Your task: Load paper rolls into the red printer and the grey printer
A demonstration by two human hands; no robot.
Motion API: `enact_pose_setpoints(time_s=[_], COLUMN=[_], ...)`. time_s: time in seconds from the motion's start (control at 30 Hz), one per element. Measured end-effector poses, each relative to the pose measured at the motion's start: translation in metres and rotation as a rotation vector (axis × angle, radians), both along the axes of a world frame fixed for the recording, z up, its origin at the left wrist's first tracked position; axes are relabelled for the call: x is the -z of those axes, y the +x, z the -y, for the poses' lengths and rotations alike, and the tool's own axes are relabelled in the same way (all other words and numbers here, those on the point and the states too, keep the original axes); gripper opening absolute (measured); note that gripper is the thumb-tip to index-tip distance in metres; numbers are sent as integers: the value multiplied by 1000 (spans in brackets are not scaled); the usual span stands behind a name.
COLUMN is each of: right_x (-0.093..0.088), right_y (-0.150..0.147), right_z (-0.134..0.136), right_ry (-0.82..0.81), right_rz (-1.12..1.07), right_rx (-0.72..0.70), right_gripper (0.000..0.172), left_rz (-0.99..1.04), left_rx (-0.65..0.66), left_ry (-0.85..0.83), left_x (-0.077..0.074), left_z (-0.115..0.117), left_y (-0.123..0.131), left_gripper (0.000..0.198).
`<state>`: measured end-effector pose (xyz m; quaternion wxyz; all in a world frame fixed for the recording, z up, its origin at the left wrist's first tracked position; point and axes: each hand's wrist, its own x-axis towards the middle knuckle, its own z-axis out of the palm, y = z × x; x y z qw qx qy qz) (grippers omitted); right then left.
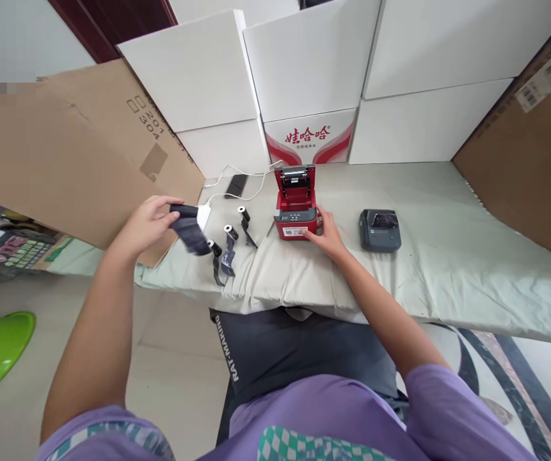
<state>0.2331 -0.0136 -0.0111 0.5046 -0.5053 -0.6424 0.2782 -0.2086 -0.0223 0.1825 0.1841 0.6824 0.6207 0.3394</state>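
I've got the left hand pinching a dark half-unrolled paper roll, well left of the open-lidded red plastic printer where the right hand rests open.

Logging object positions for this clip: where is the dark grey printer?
Head view: the dark grey printer sits on the pale cloth, right of centre, beside the right hand, which rests against the open red printer.

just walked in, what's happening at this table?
A seated person's left hand holds a partly unrolled dark roll above the cloth-covered table. Their right hand rests against the front of a small red printer whose lid is open. Three more rolls lie between the hands; a grey printer sits to the right.
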Motion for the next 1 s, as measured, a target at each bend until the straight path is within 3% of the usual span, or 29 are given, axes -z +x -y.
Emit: enact_pose_setpoints(time_s=[0.1, 0.23, 0.4, 0.5, 0.6, 0.73, 1.0], right_x=[0, -1, -2, -1, 1, 1, -1], right_y=[0, -1, -1, 0, 0, 0, 2], right_z=[0, 1, 0, -1, -3, -3, -1], right_ry=[-10, -9, 7, -12, -24, -22, -4], right_rz=[3, -2, -7, -16, -11, -8, -1], right_rx=[11, 5, -1, 0, 6, -1, -17], right_gripper=[95, 95, 94, 96, 97, 97, 97], left_rz=[-99, -211, -371, -377, -446, -548, -387], left_rx=[-12, 13, 84, 105, 102, 54, 59], left_ry=[70, -7, -95, -152, -171, -57, -208], left_x=[13, 41, 82, 99, 100, 91, 97], left_z=[-5, -15, -27, -28, -25, -26, -53], left_y=[-30, -49, -39, -29, -23, -9, 52], left_gripper=[33, 31, 50, 60, 62, 59, 42])
